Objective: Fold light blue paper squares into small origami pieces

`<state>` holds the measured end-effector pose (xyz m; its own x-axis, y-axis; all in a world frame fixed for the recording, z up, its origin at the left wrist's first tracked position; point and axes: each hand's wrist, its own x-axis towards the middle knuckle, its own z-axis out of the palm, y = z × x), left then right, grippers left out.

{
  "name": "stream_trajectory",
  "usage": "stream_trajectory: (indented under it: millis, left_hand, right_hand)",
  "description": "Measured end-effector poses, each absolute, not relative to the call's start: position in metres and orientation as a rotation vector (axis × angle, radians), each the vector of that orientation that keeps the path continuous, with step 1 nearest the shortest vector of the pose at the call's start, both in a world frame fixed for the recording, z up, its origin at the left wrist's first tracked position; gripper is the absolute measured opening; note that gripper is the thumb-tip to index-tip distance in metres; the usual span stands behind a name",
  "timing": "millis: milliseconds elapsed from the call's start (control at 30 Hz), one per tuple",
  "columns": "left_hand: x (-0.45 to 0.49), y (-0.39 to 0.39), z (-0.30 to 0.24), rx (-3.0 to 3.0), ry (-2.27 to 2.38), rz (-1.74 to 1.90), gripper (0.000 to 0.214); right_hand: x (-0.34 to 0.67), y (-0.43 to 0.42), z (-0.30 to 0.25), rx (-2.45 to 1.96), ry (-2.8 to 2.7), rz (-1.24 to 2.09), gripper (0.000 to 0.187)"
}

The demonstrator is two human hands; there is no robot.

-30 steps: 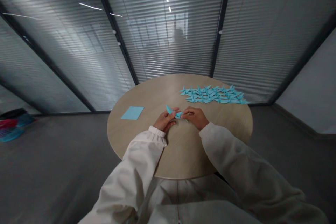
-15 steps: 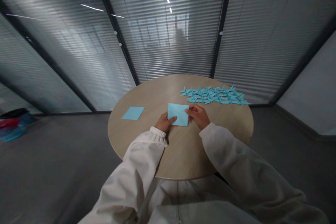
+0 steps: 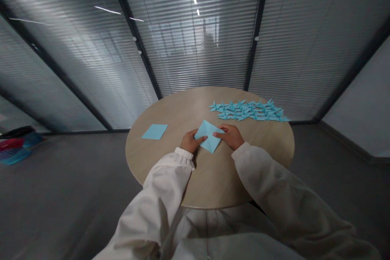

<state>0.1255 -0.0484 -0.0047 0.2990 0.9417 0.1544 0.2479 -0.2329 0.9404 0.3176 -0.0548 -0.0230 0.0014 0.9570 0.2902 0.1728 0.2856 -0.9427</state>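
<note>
Between my hands is a light blue square of origami paper, turned so that one corner points toward me; crease lines show on its face. My left hand grips its left corner, thumb on top and fingers mostly hidden beneath. On the opposite corner, my right hand pinches the paper, with the thumb lying on the upper face. Farther left on the table lies a flat blue paper stack or sheet; its thickness is unclear. Rows of several folded blue paper cranes stand at the back right.
Everything rests on a round wooden table. Behind it rises a glass partition with blinds and dark frames. Baskets, one blue and reddish, sit on the floor at far left. A pale wall stands on the right.
The blue paper has been rotated from lying square to me to a diamond position. Both hands have shifted their hold slightly and now grip opposite corners.
</note>
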Motion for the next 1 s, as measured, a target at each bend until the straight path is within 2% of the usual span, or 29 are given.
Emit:
stream_trajectory:
  millis: [333, 567, 767, 1000]
  left_hand:
    - [0.124, -0.045, 0.000, 1.363, 0.976, 1.112, 0.052]
    - [0.123, -0.046, -0.001, 1.330, 0.875, 1.028, 0.044]
    - [0.123, -0.045, -0.004, 1.349, 0.888, 1.016, 0.036]
    - [0.122, -0.045, -0.007, 1.510, 0.858, 0.961, 0.027]
  right_hand:
    - [0.319, -0.052, -0.022, -1.004, -1.144, 1.112, 0.032]
    - [0.320, -0.057, -0.015, -0.996, -1.066, 1.169, 0.025]
    - [0.322, -0.053, -0.017, -1.065, -1.240, 0.938, 0.028]
    - [0.317, -0.060, -0.014, -1.155, -1.551, 0.946, 0.038]
